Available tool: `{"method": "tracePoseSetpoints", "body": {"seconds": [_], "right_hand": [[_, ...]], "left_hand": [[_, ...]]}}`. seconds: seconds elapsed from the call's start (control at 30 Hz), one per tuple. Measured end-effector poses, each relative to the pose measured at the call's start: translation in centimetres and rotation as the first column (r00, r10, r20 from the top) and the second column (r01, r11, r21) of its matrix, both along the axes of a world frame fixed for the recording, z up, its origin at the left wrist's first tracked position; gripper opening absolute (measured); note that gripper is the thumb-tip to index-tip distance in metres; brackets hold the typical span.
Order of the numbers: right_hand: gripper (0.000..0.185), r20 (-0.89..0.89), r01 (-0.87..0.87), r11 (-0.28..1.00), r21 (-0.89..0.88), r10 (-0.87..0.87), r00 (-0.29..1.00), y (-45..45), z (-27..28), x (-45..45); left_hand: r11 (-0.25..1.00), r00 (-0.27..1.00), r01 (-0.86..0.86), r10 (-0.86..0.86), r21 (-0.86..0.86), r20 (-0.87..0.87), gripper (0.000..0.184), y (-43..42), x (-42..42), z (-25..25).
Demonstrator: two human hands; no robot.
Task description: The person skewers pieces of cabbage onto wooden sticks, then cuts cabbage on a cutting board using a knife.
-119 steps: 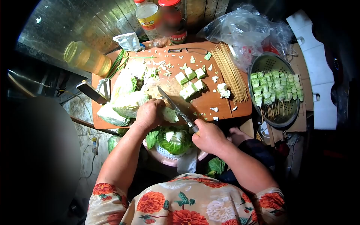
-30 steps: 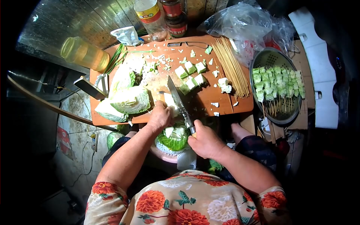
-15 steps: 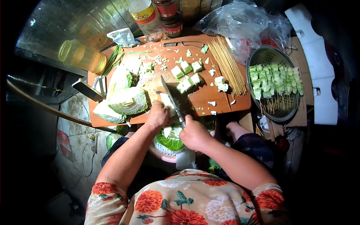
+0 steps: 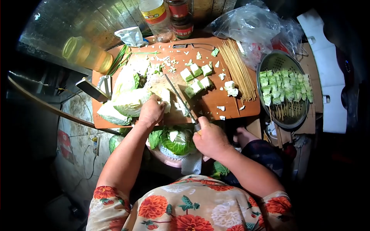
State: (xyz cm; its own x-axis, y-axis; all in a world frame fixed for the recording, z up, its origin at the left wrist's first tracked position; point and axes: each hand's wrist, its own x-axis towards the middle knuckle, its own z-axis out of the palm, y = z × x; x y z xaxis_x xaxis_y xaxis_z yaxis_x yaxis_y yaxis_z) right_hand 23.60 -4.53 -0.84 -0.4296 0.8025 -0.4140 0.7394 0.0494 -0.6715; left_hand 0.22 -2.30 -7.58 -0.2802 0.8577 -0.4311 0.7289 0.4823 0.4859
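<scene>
My right hand [image 4: 210, 138] grips the handle of a knife [image 4: 178, 94], its blade slanting up and left over the orange cutting board [image 4: 208, 107]. The fingers of my left hand [image 4: 151, 111] are curled on a pale cabbage piece [image 4: 165, 99] beside the blade; its fingertips are partly hidden. Against that hand's left side lies a large cabbage wedge [image 4: 132, 103]. Several cut cabbage chunks [image 4: 195, 84] stand beyond the knife. Below the board's front edge, cabbage leaves [image 4: 175, 144] lie in a basin.
Bamboo skewers [image 4: 239, 71] lie along the board's right side. A metal colander [image 4: 287, 120] holds skewered cabbage [image 4: 285, 86]. A yellowish jar [image 4: 86, 54], a phone [image 4: 91, 89] and a clear bottle [image 4: 157, 21] edge the board's left and back. A plastic bag [image 4: 250, 25] sits behind.
My left hand has moved left and up from beside the knife to the cabbage pieces. My right hand and the knife have shifted slightly right. The whole view has shifted a little.
</scene>
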Motion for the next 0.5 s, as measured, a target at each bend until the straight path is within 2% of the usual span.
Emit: {"method": "tracePoseSetpoints", "body": {"seconds": [0.03, 0.07, 0.13, 0.17, 0.2, 0.27, 0.3, 0.33, 0.4, 0.47, 0.5], "right_hand": [[0.037, 0.038, 0.055, 0.998, -0.004, -0.055, 0.998, -0.1, -0.9, 0.4], [0.037, 0.038, 0.052, 0.999, -0.003, -0.052, 0.998, 0.0, -1.1, 0.9], [0.035, 0.181, 0.011, 0.998, -0.070, 0.002, 0.983, 0.3, -0.8, 1.6], [0.024, 0.226, 0.014, 0.994, -0.106, 0.010, 0.974, 0.4, -0.2, 1.9], [0.024, 0.227, 0.012, 0.994, -0.106, 0.012, 0.974, 0.3, -0.3, 2.2], [0.023, 0.225, -0.053, 0.997, -0.062, 0.066, 0.972, 0.0, -1.3, 3.3], [0.025, 0.213, -0.097, 0.995, 0.023, 0.090, 0.973, -0.3, -1.8, 4.0], [0.025, 0.213, -0.096, 0.995, 0.025, 0.089, 0.973, -0.3, -1.9, 4.9], [0.026, 0.178, -0.264, 0.964, 0.022, 0.256, 0.950, -0.1, -1.5, 6.3], [0.024, 0.193, -0.301, 0.954, 0.011, 0.293, 0.936, 0.8, -0.2, 7.0], [0.025, 0.212, -0.410, 0.911, -0.048, 0.410, 0.887, 1.5, 0.9, 7.3]], "left_hand": [[1.000, 1.000, 0.000, 0.000, -0.007, 0.017, 0.036, 0.1, -0.3, -0.2], [1.000, 0.999, 0.001, 0.000, -0.014, 0.034, 0.036, 0.2, -0.5, -0.4], [1.000, 0.999, 0.012, -0.011, -0.005, 0.040, 0.035, 0.3, -0.9, -0.9], [1.000, 0.999, 0.023, -0.023, 0.004, 0.046, 0.035, 0.4, -1.0, -1.0], [1.000, 0.999, 0.021, -0.022, 0.005, 0.048, 0.035, 0.5, -1.0, -0.9], [0.998, 0.996, 0.009, -0.004, -0.064, 0.091, 0.035, 0.8, -1.1, -0.7], [0.998, 0.996, 0.009, -0.003, -0.062, 0.091, 0.035, 0.8, -1.2, -1.0], [0.999, 0.996, 0.016, -0.012, -0.047, 0.086, 0.032, 0.8, -1.5, -1.7], [0.999, 0.996, 0.022, -0.020, -0.030, 0.082, 0.030, 0.9, -1.8, -2.2], [0.999, 0.991, 0.015, -0.010, -0.041, 0.131, 0.030, 1.0, -1.9, -2.4], [0.999, 0.991, 0.015, -0.009, -0.040, 0.131, 0.030, 1.0, -1.9, -2.4]]}}
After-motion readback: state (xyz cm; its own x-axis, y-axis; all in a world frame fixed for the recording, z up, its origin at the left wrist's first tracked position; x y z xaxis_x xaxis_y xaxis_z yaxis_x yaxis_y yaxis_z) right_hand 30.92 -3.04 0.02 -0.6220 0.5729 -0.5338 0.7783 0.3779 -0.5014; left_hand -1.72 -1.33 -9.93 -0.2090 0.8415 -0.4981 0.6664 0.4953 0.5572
